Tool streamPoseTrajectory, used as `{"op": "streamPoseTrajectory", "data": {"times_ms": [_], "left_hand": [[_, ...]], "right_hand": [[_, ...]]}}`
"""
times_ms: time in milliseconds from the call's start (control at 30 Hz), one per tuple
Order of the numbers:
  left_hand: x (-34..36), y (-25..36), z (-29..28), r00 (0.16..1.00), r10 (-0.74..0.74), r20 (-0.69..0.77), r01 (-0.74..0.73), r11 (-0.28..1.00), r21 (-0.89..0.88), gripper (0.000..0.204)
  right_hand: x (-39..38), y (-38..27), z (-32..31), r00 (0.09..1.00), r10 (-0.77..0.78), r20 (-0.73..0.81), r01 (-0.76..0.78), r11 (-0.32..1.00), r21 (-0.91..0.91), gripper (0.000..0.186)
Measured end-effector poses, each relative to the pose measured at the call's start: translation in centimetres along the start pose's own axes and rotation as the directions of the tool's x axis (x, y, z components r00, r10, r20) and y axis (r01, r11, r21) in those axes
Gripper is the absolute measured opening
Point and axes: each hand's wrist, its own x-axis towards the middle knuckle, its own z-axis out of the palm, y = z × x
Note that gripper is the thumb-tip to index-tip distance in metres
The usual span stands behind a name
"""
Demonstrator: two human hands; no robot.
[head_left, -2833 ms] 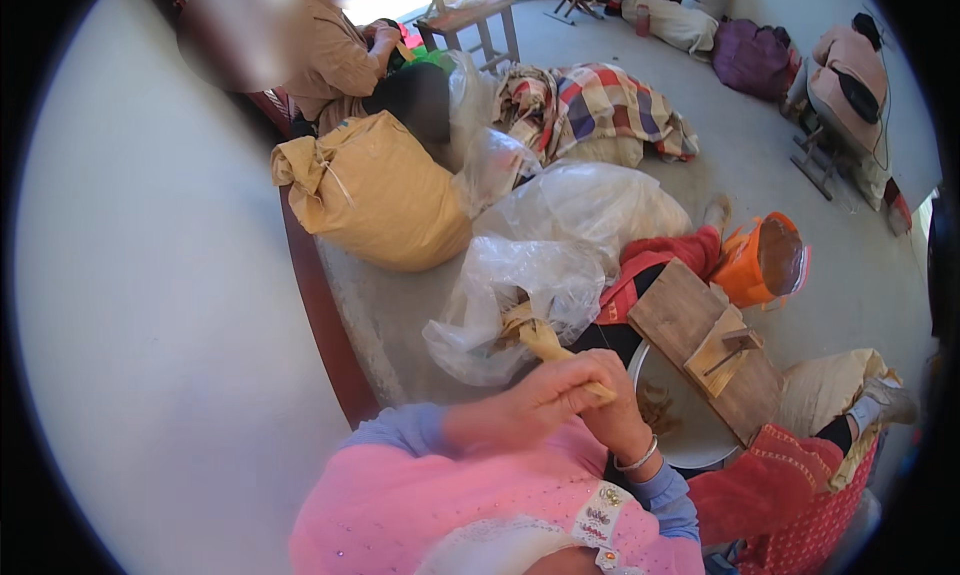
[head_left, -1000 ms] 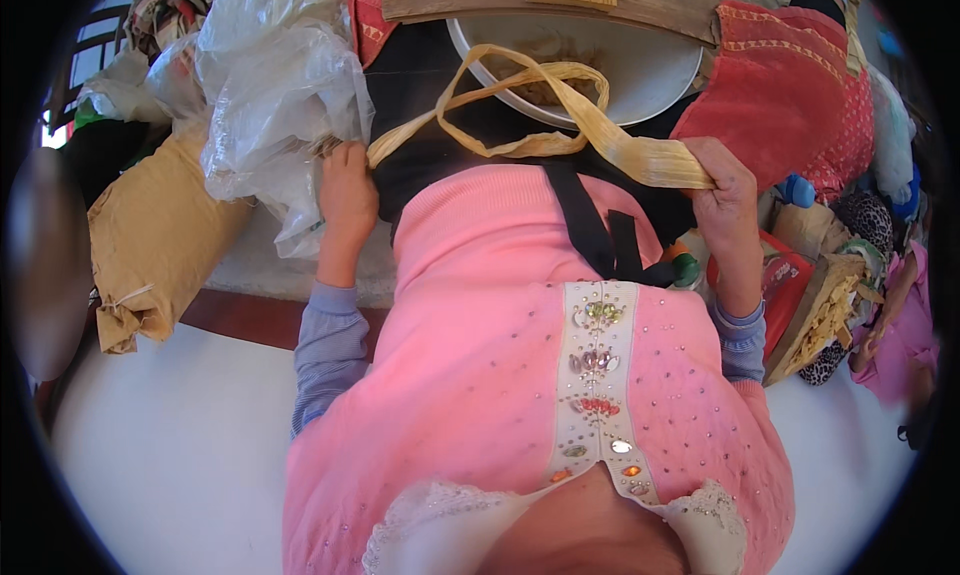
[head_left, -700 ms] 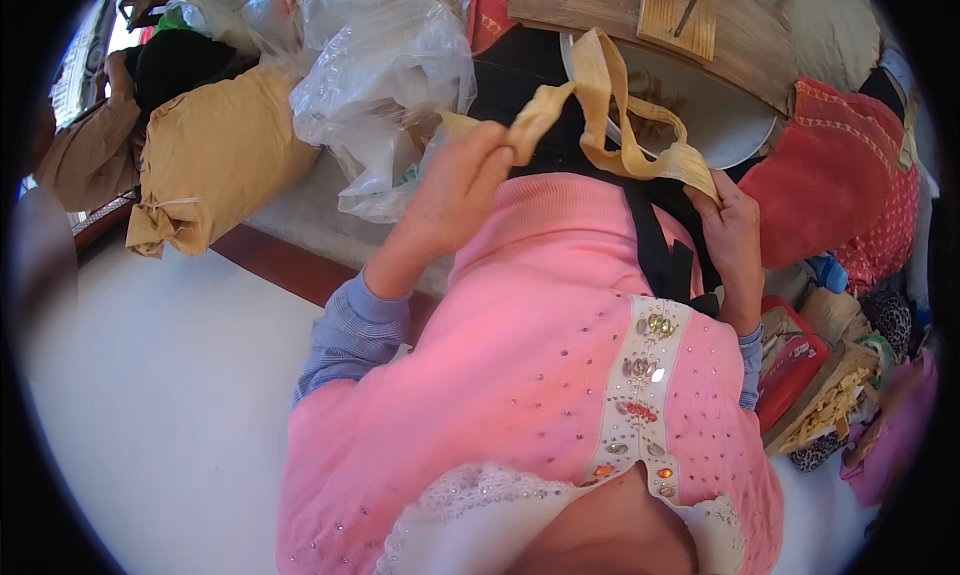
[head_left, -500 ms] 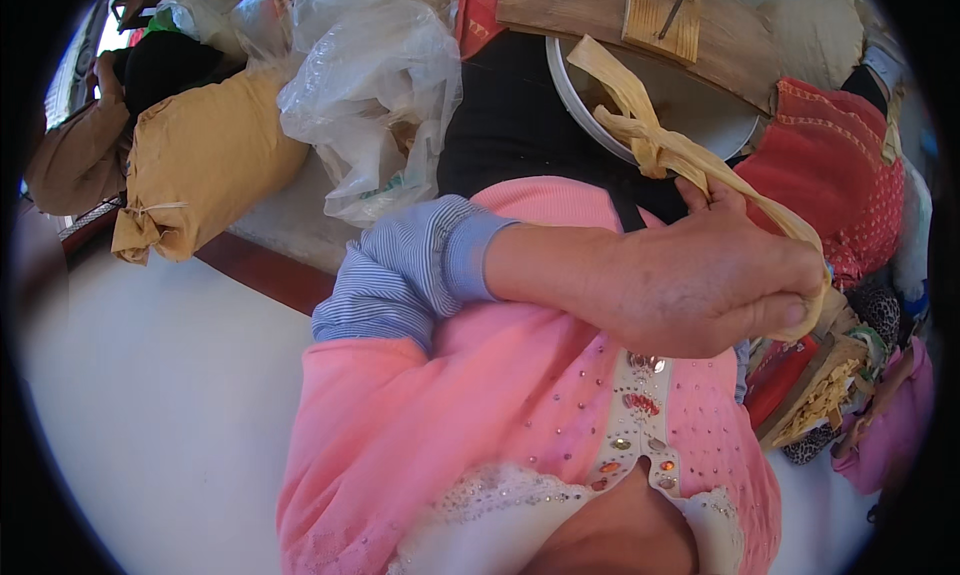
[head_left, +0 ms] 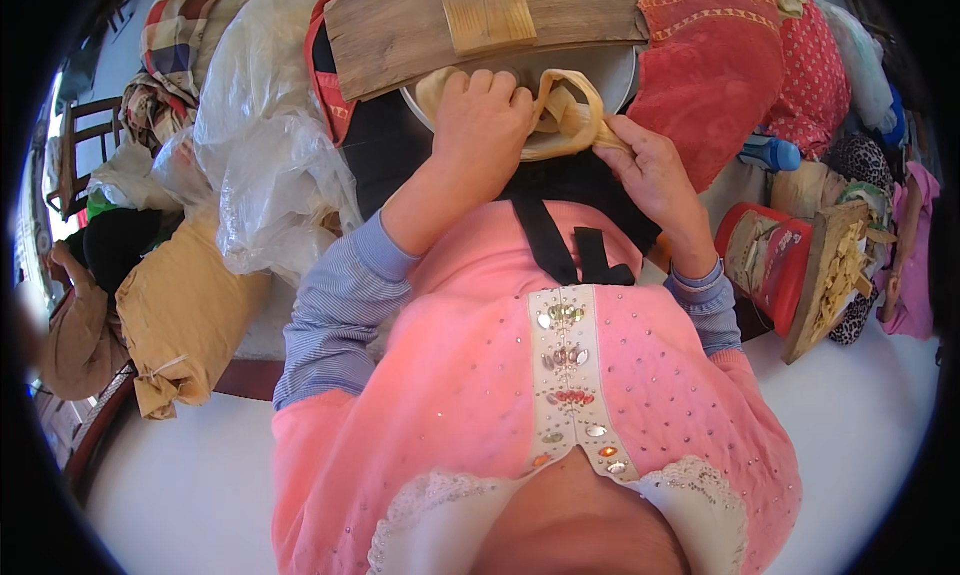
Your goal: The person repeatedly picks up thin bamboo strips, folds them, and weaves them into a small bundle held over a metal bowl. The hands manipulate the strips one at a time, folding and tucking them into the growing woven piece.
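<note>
A pale yellow, limp, ribbon-like strip curls in a loop over the near rim of a white basin. Its exact kind I cannot make out. My left hand is closed on the strip at the left of the loop, knuckles up, and a piece of strip shows beyond its fingers. My right hand pinches the strip at the right side of the loop between thumb and fingers. A wooden board, with a lighter wood block on it, covers the basin's far part.
At left stand clear plastic bags and a tied brown paper sack. A red cloth lies right of the basin. Farther right are a red container, a wooden piece with yellow shreds and a blue-capped bottle.
My left hand has come back from the far right to the basin. The long, stretched strip is now looped between both hands. My right hand has come into plain sight; the view has shifted.
</note>
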Motion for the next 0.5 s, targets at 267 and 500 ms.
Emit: {"op": "streamPoseTrajectory", "data": {"times_ms": [267,500], "left_hand": [[-0.4,2.6,2.6,0.997,-0.069,-0.037,0.026,0.735,-0.678,0.037],[-1.3,-1.4,5.1,0.991,-0.079,0.107,0.091,0.990,-0.111,0.006]], "right_hand": [[1.1,-2.2,1.2,0.989,-0.119,0.086,0.131,0.980,-0.149,0.017],[-1.0,-1.9,-2.7,0.979,0.048,0.197,0.021,0.942,-0.334,0.015]]}}
